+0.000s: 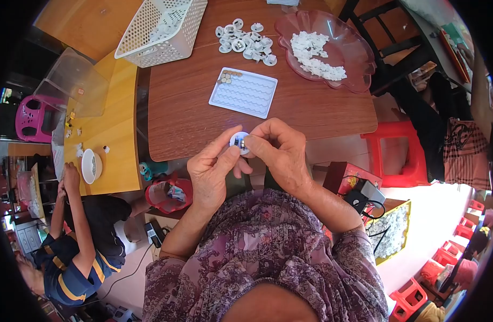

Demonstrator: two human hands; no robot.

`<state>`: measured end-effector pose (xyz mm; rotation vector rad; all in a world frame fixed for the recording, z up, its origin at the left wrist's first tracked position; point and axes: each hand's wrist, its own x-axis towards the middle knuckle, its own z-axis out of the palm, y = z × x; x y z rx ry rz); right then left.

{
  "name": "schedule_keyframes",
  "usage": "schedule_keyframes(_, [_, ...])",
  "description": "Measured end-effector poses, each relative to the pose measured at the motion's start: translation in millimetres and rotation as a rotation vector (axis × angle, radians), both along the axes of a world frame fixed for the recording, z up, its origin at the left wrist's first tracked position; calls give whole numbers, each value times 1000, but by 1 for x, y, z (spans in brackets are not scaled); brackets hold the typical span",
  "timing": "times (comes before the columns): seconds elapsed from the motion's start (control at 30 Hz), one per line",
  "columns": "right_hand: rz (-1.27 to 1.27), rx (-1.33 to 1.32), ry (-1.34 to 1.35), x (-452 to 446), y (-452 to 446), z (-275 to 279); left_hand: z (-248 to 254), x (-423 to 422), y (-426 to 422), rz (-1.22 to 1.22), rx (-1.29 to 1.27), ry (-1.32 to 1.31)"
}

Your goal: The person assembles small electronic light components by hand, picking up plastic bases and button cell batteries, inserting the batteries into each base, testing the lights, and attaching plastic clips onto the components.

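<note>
My left hand (210,170) pinches a small round white electronic piece (239,140) by its edge, just in front of the table. Dark and metallic parts show inside it, with a bluish-white glow. The fingers of my right hand (283,154) are closed on its right side, with the thumb pressing at its inner parts; whether something tiny sits under the fingertips is hidden. Beyond my hands lies a white ridged tray (252,96). Several small round metal pieces like button cells (229,76) are grouped at its upper left corner.
A pile of similar round white pieces (246,41) lies behind the tray. A white perforated basket (166,45) stands left, a pink scalloped dish (359,59) with small white parts (313,51) right. Another person (77,252) sits at the yellow table (115,134). Red stool (399,155) at right.
</note>
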<state>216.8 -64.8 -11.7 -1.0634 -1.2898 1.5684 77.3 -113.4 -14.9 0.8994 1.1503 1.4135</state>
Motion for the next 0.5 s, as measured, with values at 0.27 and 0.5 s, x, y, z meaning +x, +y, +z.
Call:
schedule_keyframes(0.27, [26, 40, 42, -3, -16, -4, -7, 2, -17, 78, 21, -13])
schedule_keyframes(0.5, [18, 51, -4, -3, -29, -5, -16, 7, -24, 190, 110, -15])
